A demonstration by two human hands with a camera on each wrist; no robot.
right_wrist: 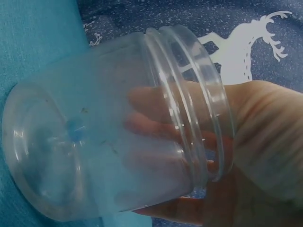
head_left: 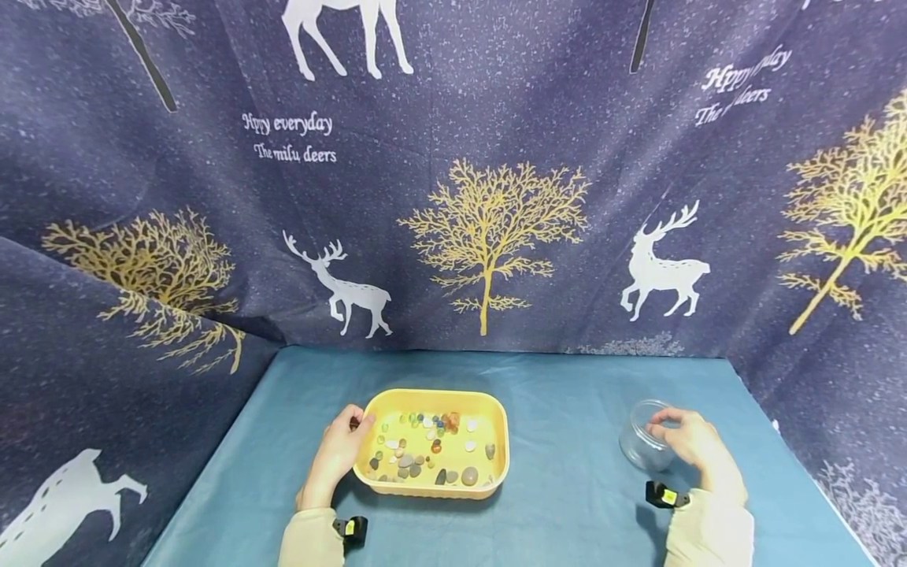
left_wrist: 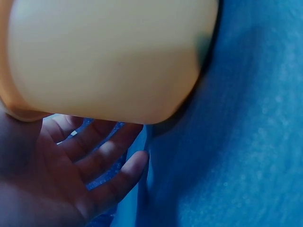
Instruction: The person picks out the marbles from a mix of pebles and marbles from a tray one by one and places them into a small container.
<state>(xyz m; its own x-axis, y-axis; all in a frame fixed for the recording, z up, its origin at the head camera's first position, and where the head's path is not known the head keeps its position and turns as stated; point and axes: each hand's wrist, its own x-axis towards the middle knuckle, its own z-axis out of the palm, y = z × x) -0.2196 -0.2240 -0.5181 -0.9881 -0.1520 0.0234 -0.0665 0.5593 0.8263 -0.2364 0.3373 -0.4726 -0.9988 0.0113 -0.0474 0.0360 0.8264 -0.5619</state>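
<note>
L hand pinches the rim of the yellow rectangular plastic tub of small stones to its R, prob. to steady it, while R hand bends over the clear round plastic jar beside it (can't tell if pinching).

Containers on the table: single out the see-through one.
The jar at the right hand: the blue tabletop shows through its clear wall, whereas the tub at the left hand is opaque yellow.
</note>
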